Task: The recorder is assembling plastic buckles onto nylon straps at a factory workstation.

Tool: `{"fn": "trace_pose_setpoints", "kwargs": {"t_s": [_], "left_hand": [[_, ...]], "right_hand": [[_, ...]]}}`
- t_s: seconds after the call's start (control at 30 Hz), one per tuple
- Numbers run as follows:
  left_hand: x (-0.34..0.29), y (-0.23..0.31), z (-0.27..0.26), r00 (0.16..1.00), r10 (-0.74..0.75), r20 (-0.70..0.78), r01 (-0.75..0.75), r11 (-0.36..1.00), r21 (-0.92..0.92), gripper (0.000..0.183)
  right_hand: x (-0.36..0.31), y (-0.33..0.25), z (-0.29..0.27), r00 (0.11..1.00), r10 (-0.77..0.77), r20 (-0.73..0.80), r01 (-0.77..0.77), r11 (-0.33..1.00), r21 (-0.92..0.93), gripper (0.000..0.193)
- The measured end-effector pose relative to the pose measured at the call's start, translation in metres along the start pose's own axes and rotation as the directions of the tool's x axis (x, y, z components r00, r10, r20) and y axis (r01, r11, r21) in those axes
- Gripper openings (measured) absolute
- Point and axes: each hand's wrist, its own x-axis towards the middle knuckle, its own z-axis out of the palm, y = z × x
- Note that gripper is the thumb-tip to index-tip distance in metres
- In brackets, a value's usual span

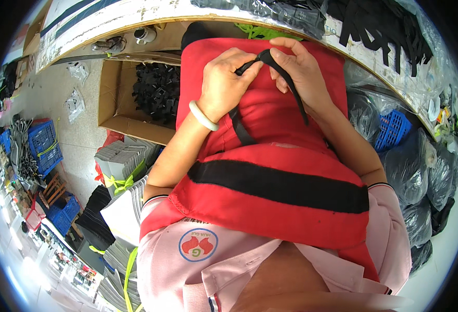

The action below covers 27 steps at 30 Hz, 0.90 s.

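Observation:
Above my lap, on the red apron (270,130) with its broad black band, I hold a narrow black fabric strap (288,78). My left hand (226,78), a pale bangle at its wrist, pinches one part of the strap between thumb and fingertips. The strap bends at the top, where the thumb of my right hand (307,73) presses on it; the other right fingers are partly spread. One end hangs down along my right palm. A short black end pokes out by my left fingers. Another black strip (239,127) lies on the apron below my left hand.
A cardboard box (109,93) of small black pieces (157,93) stands to my left. Ahead curves a white table edge (187,13), with black straps (387,31) draped over it at right. Grey stacks (125,156) lie left; black plastic bags (408,166) and a blue basket (392,130) sit right.

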Motion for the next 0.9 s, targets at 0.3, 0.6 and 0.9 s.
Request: {"fn": "trace_pose_setpoints", "kwargs": {"t_s": [0.3, 0.6, 0.9], "left_hand": [[-0.005, -0.008, 0.006, 0.994, 0.103, 0.025, -0.105, 0.993, 0.056, 0.013], [-0.014, -0.018, 0.0, 0.649, -0.551, 0.524, 0.678, 0.106, -0.728, 0.023], [-0.01, 0.0, 0.003, 0.733, -0.607, 0.307, 0.555, 0.274, -0.786, 0.021]], "right_hand": [[0.011, 0.01, -0.014, 0.997, 0.039, 0.067, -0.03, 0.991, -0.128, 0.033], [0.017, 0.024, -0.018, 0.966, -0.186, 0.179, 0.243, 0.888, -0.389, 0.015], [-0.008, -0.023, 0.01, 0.965, -0.26, 0.046, 0.248, 0.833, -0.495, 0.018]]}}
